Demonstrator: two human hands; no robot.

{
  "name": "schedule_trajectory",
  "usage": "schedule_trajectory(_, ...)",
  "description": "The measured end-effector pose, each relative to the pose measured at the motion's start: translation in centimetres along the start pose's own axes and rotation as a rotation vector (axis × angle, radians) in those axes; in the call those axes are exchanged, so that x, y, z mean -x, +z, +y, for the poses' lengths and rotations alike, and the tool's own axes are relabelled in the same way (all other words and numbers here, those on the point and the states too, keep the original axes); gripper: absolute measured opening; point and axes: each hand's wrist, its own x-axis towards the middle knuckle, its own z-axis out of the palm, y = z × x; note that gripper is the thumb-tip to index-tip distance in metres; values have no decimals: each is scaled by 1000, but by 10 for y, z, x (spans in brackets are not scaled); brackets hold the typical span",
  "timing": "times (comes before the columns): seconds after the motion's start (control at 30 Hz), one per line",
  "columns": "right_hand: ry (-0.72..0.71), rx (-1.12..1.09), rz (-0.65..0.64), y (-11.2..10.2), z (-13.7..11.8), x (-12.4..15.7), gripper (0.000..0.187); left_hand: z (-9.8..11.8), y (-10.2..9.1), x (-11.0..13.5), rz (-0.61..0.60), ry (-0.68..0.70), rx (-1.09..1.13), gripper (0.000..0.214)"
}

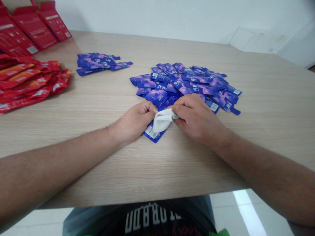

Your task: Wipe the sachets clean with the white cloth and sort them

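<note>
My right hand (197, 119) is closed on a white cloth (162, 120), bunched at its fingertips. The cloth lies over a blue pouch (155, 136), whose lower end shows a white barcode. My left hand (136, 122) is closed, with thumb and forefinger pinched at the upper left edge of that pouch, beside the cloth. The pouch's upper part is hidden under the cloth and fingers. Just beyond both hands spreads a heap of blue and purple pouches (177, 83) with white lettering, lying flat and overlapping.
A smaller group of blue pouches (97, 62) lies left of the heap. Red and orange packets (31, 82) are piled at the left, with red cartons (34, 28) standing behind them. A white wall (159, 19) bounds the wooden table (105, 173) at the back.
</note>
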Motion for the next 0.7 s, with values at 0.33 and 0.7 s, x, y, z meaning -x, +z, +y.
schedule_trajectory(0.33,-13,-5,4,1,-2,0,19,0,0,0,6,-12,31,13)
schedule_trajectory(0.7,150,21,53,1,38,-2,16,19,-17,-6,31,-105,110,15)
